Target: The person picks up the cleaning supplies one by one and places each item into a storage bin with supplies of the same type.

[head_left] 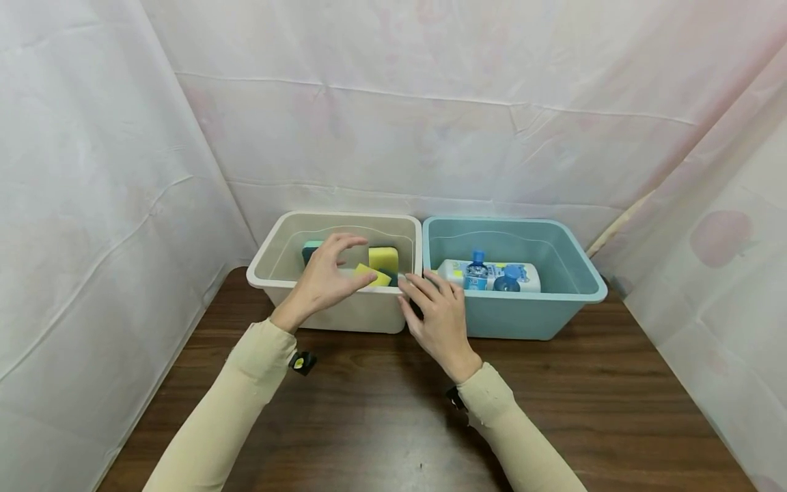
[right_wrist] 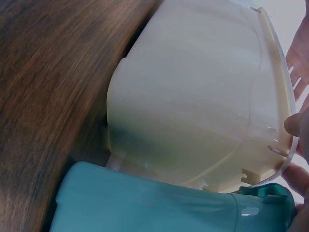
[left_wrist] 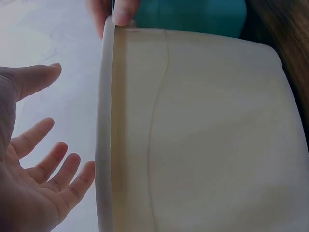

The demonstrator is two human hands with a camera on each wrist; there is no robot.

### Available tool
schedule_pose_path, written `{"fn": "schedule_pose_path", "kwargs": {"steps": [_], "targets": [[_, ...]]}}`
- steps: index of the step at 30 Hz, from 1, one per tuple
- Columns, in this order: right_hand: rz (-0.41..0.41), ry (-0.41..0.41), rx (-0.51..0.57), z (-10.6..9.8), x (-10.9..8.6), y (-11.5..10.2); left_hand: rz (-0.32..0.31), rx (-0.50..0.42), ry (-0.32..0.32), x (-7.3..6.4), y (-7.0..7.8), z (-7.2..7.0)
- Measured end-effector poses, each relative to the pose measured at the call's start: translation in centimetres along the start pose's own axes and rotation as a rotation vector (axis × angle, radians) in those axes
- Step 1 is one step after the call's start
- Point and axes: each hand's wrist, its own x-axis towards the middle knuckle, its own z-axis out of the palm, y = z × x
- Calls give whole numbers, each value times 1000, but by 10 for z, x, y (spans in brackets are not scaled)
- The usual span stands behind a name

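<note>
My left hand [head_left: 335, 273] is raised over the beige bin [head_left: 350, 313], its thumb and fingers spread apart with nothing between them. In the left wrist view, its fingers [left_wrist: 53, 164] stand beside the rim, palm showing. Below it in the bin lie a yellow sponge [head_left: 384, 259], a tilted yellow sponge [head_left: 371, 275] and a green and dark sponge [head_left: 310, 251]. My right hand [head_left: 438, 320] rests at the front rims where the two bins meet. Its fingers reach over the edge and the thumb is at the beige side; the fingertips are partly hidden.
Beside the beige bin stands a blue bin [head_left: 510, 321]. It holds a white package [head_left: 530, 277], a small blue-capped bottle [head_left: 476, 273] and another bottle [head_left: 507, 280]. Both bins stand on a dark wooden table [head_left: 369, 424], with a pale curtain [head_left: 381, 150] behind.
</note>
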Motion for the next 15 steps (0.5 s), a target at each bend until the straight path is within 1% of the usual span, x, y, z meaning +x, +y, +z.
{"fn": "schedule_pose_path", "kwargs": {"steps": [4, 10, 15], "targets": [[5, -1, 6, -1, 0, -1, 22, 16, 23, -7, -1, 1], [-3, 0, 6, 1, 0, 0, 55, 13, 60, -15, 0, 6], [-7, 1, -2, 3, -1, 0, 115, 76, 91, -22, 4, 10]]}}
